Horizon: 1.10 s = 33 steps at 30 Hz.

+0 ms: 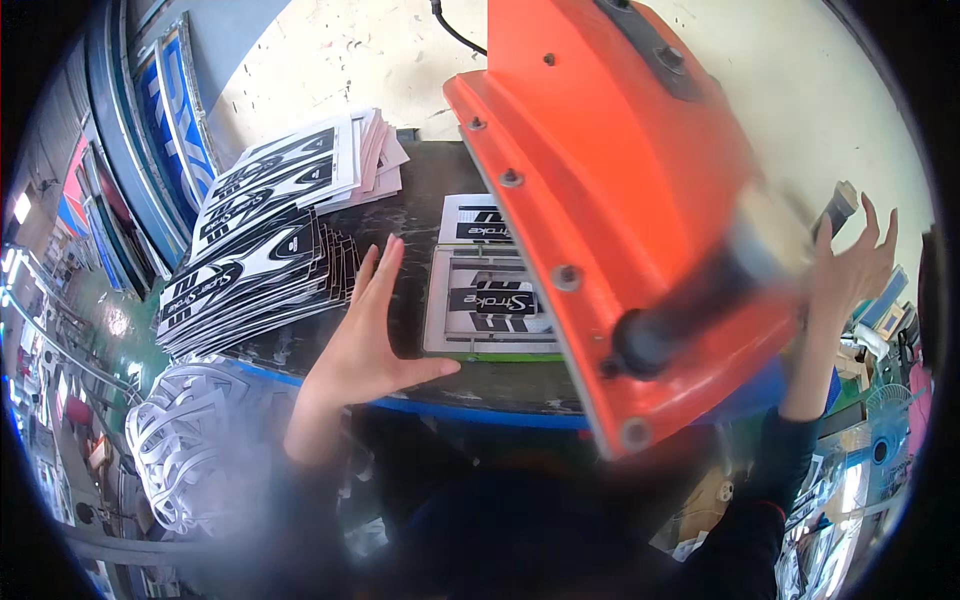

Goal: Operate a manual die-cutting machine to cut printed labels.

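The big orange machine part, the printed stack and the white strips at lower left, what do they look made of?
Orange machine part: probably painted metal, glossy; smooth highlights, bolt heads along its edge. Printed stack: seemingly paper or card, smooth-faced, in thin flat layers. White strips: perhaps paper or plastic, thin and curling; finish unclear.

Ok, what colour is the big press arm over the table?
The press arm is bright orange-red, best seen in the head view.
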{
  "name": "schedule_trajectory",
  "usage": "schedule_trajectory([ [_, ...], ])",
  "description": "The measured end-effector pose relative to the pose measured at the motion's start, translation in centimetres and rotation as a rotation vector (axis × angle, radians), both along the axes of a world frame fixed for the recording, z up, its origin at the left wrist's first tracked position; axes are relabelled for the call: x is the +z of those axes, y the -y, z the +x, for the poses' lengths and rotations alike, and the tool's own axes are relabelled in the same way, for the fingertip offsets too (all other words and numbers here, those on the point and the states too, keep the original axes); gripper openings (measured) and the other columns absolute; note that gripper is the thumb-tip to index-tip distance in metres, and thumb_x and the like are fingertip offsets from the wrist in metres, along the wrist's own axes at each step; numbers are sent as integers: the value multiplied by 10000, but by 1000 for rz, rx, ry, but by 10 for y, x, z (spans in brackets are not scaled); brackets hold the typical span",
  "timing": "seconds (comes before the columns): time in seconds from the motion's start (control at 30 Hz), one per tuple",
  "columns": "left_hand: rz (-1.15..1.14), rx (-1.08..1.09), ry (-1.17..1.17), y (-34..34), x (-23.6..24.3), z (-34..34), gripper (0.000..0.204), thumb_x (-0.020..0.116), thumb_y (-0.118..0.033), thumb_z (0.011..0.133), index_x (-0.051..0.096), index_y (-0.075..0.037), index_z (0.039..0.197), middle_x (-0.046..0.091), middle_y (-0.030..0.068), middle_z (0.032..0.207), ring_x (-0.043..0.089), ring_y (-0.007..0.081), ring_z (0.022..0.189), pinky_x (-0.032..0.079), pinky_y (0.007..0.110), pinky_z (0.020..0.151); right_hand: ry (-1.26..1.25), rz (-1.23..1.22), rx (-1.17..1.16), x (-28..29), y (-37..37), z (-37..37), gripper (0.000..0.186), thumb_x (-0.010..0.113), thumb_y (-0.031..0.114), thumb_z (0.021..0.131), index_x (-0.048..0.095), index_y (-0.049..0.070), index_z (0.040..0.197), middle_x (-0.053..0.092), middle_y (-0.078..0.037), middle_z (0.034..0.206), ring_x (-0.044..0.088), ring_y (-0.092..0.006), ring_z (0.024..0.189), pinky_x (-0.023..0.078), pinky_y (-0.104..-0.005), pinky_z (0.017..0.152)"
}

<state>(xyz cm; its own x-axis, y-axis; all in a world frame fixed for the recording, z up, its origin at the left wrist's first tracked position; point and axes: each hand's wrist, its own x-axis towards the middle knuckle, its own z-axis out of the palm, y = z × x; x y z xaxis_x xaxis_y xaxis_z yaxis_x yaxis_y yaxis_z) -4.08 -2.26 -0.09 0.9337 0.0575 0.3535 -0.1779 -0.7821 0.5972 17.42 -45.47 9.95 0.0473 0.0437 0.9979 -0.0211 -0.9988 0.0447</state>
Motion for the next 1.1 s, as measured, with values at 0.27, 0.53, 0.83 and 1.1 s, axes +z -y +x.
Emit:
schedule_trajectory([
  [0.27,136,27,-53,-3,-12,6,1105,875,-282,567,273,25,1441,198,226,1527,99,390,1431,184,464,1131,-527,667,1607,-6,-56,-70,622,281,442,987,428,-81,1290,565,-227,1204,565,-267,1116,388,-344,987],
  [0.53,150,43,-45,-2,-9,7,973,854,-252,562,407,26,1381,297,214,1495,169,384,1421,194,483,1126,-479,1117,1566,-4,-35,-25,209,568,219,919,518,51,805,449,-27,638,431,-115,575,349,-250,564],
  [0.83,105,-18,-97,-3,-9,11,930,846,-230,544,456,24,1349,297,187,1502,193,385,1414,199,494,1123,-345,1188,1037,4,5,54,210,683,171,827,532,75,718,490,0,596,453,-102,499,371,-250,488],
  [1.1,148,2,-138,2,-2,15,899,825,-299,548,496,-9,1332,335,184,1486,213,372,1413,168,494,1128,-340,1000,1036,-7,48,107,202,689,180,811,537,70,738,523,-8,619,504,-101,532,404,-244,497],
])
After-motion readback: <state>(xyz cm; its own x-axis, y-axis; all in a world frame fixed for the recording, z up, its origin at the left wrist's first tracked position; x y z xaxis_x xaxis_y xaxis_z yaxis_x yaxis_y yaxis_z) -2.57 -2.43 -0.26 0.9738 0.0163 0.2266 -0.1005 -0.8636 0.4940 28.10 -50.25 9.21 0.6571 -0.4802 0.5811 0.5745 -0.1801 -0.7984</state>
